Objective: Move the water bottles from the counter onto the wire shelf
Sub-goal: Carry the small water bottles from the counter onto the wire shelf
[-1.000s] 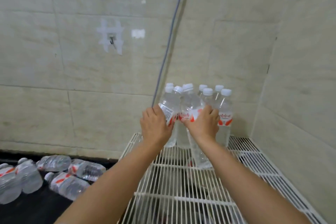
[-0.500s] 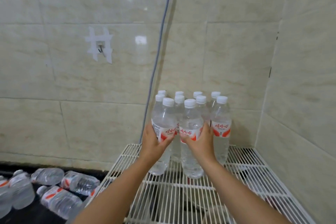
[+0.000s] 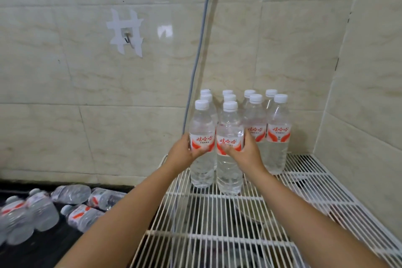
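Observation:
Two clear water bottles with white caps and red-and-white labels stand upright on the white wire shelf (image 3: 304, 198). My left hand (image 3: 182, 152) grips the left bottle (image 3: 201, 128) at its label. My right hand (image 3: 245, 152) grips the right bottle (image 3: 229, 128) the same way. Both bottle bases rest on the shelf wires, in front of several more upright bottles (image 3: 278, 128) packed in rows against the back wall. Several other bottles (image 3: 71, 193) lie on their sides on the dark counter (image 3: 43, 250) at the lower left.
Tiled walls close the shelf in behind and on the right. A grey cable (image 3: 200, 50) runs down the back wall to the shelf's left rear corner. A taped hook (image 3: 127, 36) is stuck to the wall. Dark shapes show beneath the shelf wires.
Both hands have brought their bottles from tilted against the group down to standing upright on the shelf, in front of the rows. The camera has tipped slightly downward.

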Demonstrator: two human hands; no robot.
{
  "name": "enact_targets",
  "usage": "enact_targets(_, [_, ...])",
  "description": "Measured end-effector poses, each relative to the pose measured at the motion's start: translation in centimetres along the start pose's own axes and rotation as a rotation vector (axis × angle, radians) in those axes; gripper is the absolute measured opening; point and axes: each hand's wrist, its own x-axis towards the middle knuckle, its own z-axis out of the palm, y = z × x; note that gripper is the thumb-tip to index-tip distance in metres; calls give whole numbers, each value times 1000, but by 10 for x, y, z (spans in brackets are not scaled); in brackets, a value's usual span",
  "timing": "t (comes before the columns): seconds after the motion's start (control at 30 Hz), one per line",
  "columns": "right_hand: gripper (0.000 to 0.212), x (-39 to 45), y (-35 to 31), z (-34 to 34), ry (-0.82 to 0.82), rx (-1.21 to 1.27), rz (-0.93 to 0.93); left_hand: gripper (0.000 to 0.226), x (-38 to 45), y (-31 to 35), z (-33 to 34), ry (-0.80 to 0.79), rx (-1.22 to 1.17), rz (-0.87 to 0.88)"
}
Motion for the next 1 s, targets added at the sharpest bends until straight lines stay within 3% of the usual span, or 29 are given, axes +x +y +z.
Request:
enact_targets(0.33, [60, -7, -8, -3, -111, -190, -33, 35, -6, 0, -3, -88, -67, 22])
enact_targets(0.43, [58, -7, -8, -2, -71, -235, -50, 29, -6, -1, -3, -89, -69, 46])
enact_targets(0.63, [85, -17, -1, 4, -32, -291, 27, 40, -9, -1, -1, -55, -38, 44])
enact_targets(0.83, [80, -14, 1, 4, 12, -250, 16, 40, -11, 2, 2, -27, -47, 77])
enact_targets(1.0, [79, -11, 3, -5, -46, -263, 35, 36, -14, 2, 18, 118, -74, 40])
